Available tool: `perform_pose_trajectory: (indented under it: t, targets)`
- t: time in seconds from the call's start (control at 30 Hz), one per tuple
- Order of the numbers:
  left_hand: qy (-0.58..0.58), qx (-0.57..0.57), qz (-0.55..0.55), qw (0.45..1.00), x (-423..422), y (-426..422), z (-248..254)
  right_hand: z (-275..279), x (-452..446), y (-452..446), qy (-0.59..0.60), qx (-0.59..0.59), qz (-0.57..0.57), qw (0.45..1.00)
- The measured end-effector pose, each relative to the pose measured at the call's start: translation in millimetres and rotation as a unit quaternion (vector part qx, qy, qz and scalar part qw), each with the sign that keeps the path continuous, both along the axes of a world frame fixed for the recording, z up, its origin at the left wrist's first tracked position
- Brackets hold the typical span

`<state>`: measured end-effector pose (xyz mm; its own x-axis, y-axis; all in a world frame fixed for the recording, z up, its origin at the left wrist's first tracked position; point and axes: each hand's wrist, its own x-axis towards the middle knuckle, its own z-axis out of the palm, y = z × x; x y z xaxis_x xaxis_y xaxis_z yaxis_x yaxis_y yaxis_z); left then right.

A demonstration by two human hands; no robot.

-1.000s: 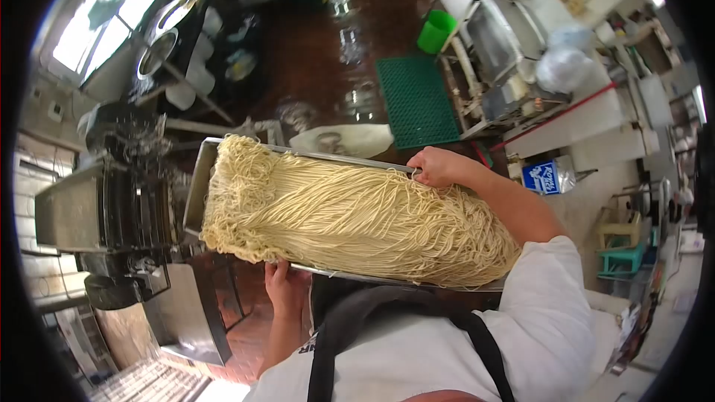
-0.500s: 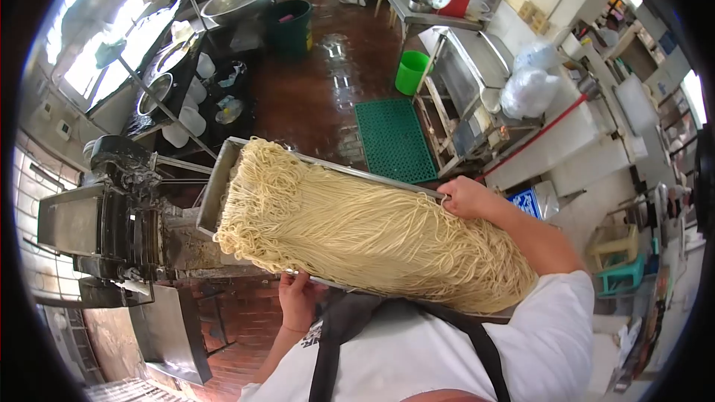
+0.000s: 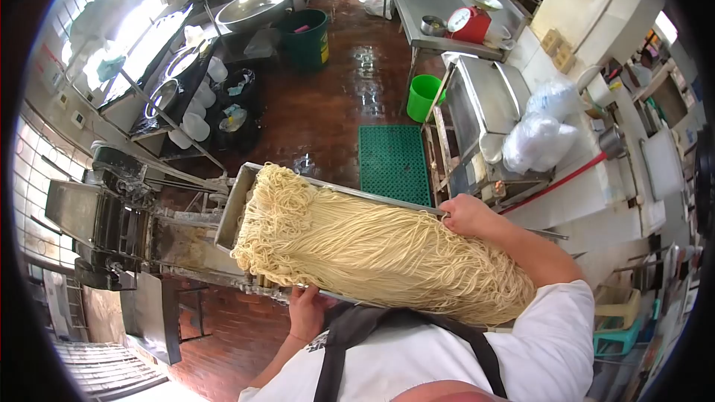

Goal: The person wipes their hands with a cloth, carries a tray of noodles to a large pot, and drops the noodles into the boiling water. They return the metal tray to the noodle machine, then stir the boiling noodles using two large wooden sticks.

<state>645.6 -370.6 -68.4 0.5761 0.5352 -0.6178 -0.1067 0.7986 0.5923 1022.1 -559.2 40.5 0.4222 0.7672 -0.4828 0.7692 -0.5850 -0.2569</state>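
Right hand (image 3: 468, 216), grip clamped on the far rim of the metal tray (image 3: 234, 207); left hand (image 3: 306, 314) pinches the near rim, noodles (image 3: 383, 246) heaped between, long axis slanting far left to near right!

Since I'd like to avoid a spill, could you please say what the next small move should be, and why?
Perhaps a short, slow step with the tray held level: the noodles heap above its rim, the left hand and right hand hold opposite sides, and the floor ahead shines.
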Motion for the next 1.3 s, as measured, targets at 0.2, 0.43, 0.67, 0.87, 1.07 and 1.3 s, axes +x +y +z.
perform_pose_trajectory:
  t: [0.2, 0.43, 0.67, 0.87, 1.07, 1.3]
  targets:
    - [0.01, 0.027, 0.034, 0.999, 69, 14, -6, 0, 81, 53, 0.013, 0.042, 0.004, 0.999]
    - [-0.019, 0.032, 0.052, 0.998, 188, 99, 0, 23, 193, 138, -0.038, 0.038, 0.046, 0.998]
    - [-0.004, 0.17, -0.012, 0.985, 322, 189, -3, 14, 327, 214, -0.063, 0.089, 0.048, 0.993]
    - [-0.043, 0.081, 0.09, 0.992, 453, 253, -5, 17, 456, 303, -0.062, 0.099, 0.083, 0.99]
    - [-0.025, 0.053, 0.127, 0.99, 558, 329, -11, 18, 579, 426, -0.028, 0.06, 0.08, 0.995]
    - [0.012, 0.196, 0.081, 0.977, 657, 453, -44, 3, 687, 542, -0.038, 0.067, 0.065, 0.995]
